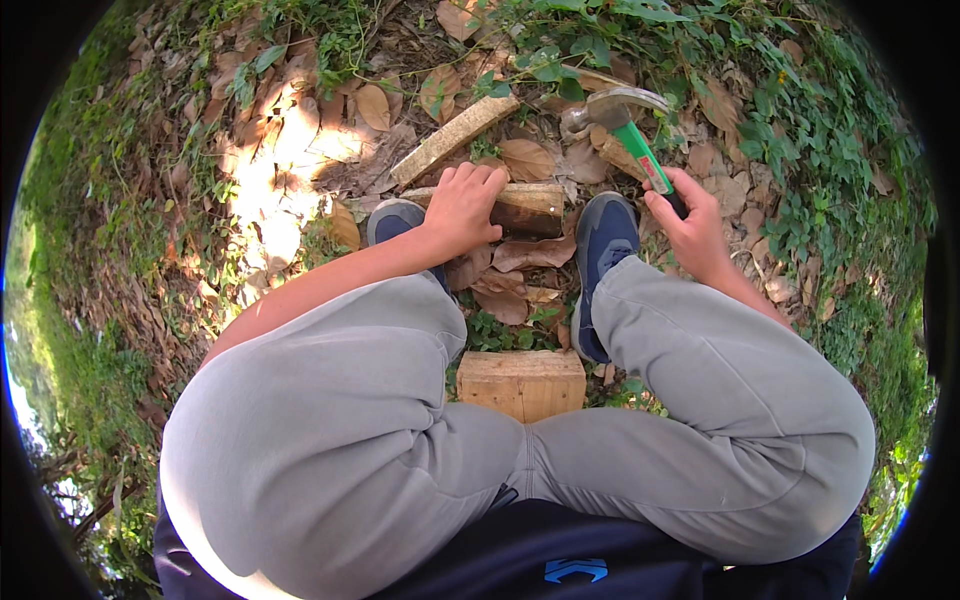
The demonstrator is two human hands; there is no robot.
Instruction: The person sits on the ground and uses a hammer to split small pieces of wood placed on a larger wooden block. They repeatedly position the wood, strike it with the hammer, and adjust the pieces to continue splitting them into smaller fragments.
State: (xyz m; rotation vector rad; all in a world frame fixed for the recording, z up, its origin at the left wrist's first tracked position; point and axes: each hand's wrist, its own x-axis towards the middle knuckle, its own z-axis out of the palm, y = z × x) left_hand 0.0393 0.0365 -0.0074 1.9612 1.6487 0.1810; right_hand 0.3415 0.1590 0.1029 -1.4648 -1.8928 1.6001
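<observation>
Sunlight falls in a bright patch [285,165] on the leaf-strewn ground at the left, where dry brown leaves lie among thin grass. Next to it, a pale split piece of wood [455,138] lies slanted on the ground, just beyond the hands. The left hand [462,208] rests on top of a short log [520,208], fingers curled over its near end and pressing it down; the log lies flat, crosswise between the two feet, its cut face turned toward the right. The left shoe [395,222], grey-blue, sits just beside that hand, partly hidden by the forearm. Lower in the middle, between the grey-trousered knees, a squared light-coloured wooden block [522,382] sits on the ground near the person's seat, well apart from the log. The right shoe [602,260], dark blue, stands just right of the log. Further right, the right hand [690,225] is wrapped tight around the lower end of a hammer [628,125] with a green handle; the handle slants up and to the left, and the metal head hangs over the leaves just beyond the log's far right end, not touching it. Green creeping plants [800,130] cover the ground on the right side.
</observation>
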